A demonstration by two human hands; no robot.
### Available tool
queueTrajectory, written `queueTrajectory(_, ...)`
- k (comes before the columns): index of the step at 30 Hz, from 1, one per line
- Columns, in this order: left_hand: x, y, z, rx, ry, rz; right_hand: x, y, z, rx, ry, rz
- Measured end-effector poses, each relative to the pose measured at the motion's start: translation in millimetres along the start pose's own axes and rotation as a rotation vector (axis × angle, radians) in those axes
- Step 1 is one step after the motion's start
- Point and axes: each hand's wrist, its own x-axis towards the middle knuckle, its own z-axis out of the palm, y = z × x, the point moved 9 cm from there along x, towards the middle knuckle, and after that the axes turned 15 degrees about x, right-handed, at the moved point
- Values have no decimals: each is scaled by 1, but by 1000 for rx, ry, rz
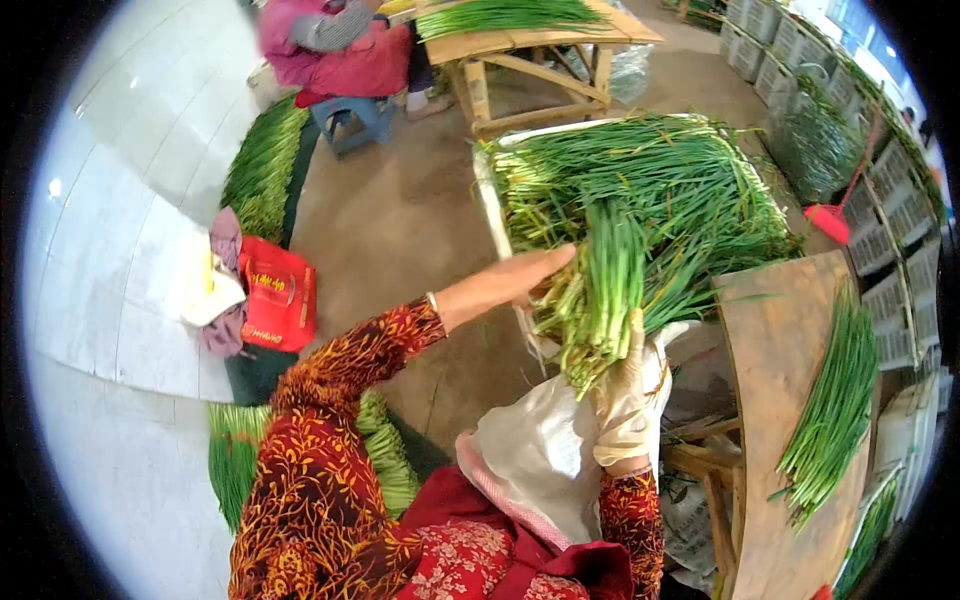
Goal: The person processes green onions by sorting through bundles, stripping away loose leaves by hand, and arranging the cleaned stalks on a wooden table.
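A bunch of garlic chives (612, 270), pale stem ends toward me and green leaves pointing away, is held over the near edge of a white-rimmed tray (486, 200). My right hand (622, 405), in a pale glove, grips the bunch from its right side with the thumb up along the stems. My left hand (510, 284), bare, lies against the left side of the bunch with its fingers stretched out; their undersides are hidden. A heap of loose chives (650, 180) fills the tray behind the bunch. White sacking (535, 435) covers my lap below.
On my right, a wooden bench (785, 350) bears more chives (835, 400). A red bag (280, 295) and chive bundles (262, 170) line the left wall. Ahead are a wooden table (540, 40) and a seated person (345, 55). A red dustpan (828, 222) stands beyond the tray.
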Motion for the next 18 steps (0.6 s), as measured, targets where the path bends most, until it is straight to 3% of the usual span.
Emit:
queueTrajectory(3,39,3,33,-272,-212,25,5,14,-7,4,51,111)
queueTrajectory(4,47,-5,23,-270,39,-110,5,15,-5,-6,24,117)
queueTrajectory(6,48,16,46,-493,-289,-57,13,26,0,65,-32,221)
queueTrajectory(8,50,-4,45,-401,-209,-153,12,23,-3,-205,-43,260)
queueTrajectory(10,47,-19,38,-205,-85,-127,18,14,-7,-370,-34,79)
queueTrajectory(11,28,-8,41,-293,-86,-146,1,12,9,-419,-63,119)
queueTrajectory(13,12,-14,48,-427,-61,-74,-8,8,13,-651,-206,-105)
queueTrajectory(15,-20,-9,53,-528,-79,-74,-57,0,61,-699,-140,58)
queueTrajectory(18,-77,21,61,-626,-132,-19,-69,21,55,-859,-271,41)
